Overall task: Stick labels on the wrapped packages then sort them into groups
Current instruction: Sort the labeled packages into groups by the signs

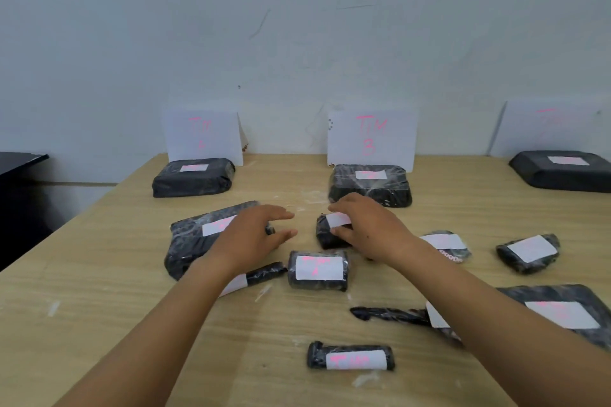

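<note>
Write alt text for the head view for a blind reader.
A person's right hand grips a small black labelled package on a wooden table, the left hand open beside it. Other labelled packages lie around, three before paper signs.

The packages [317, 286] are black under glossy clear film, each bearing a white label [318, 268] scrawled in pink. The table [99, 291] shows pale wood grain. White cards [370, 139] with pink lettering stand against a grey-blue wall [297, 26].
</note>
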